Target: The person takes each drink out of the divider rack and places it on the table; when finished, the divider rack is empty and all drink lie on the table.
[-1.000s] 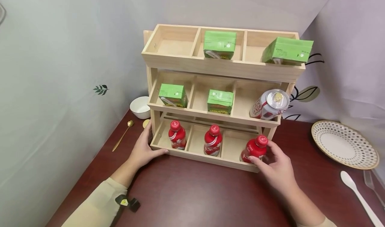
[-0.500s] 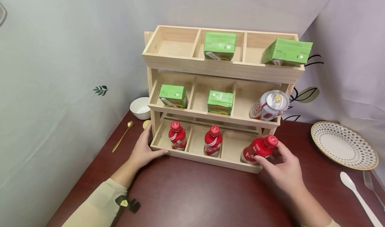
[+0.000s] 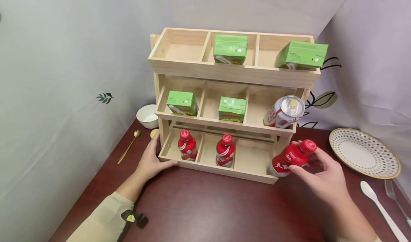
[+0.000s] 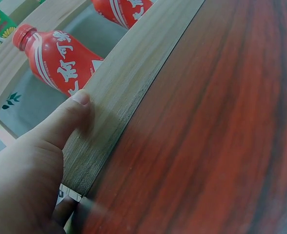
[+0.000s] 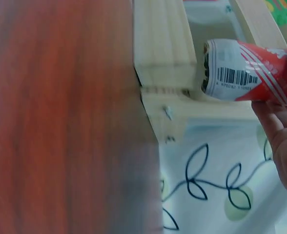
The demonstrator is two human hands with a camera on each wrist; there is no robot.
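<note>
My right hand (image 3: 329, 178) holds a red bottle (image 3: 290, 158) with a red cap, fingers and thumb around its upper body. The bottle tilts to the right, over the right end of the bottom tier of a three-tier wooden rack (image 3: 221, 169). In the right wrist view, the bottle's (image 5: 236, 70) base and barcode face the rack's corner. My left hand (image 3: 154, 160) grips the rack's lower left corner, thumb on the front board (image 4: 114, 92) and fingers round the side, mostly hidden. Two matching bottles stand in the bottom tier's left (image 3: 187, 145) and middle (image 3: 225, 151) compartments.
Green drink cartons (image 3: 230, 49) sit in the upper tiers, and a silver can (image 3: 285, 111) leans at the middle tier's right. Left of the rack are a white bowl (image 3: 147, 116) and gold spoon (image 3: 128, 147). Rightward lie a dotted plate (image 3: 364, 153), white spoon (image 3: 382, 208) and fork (image 3: 396, 199).
My right hand has lifted the red bottle out of the bottom right compartment, moving it rightward and tilting it. The left hand stays on the rack's corner.
</note>
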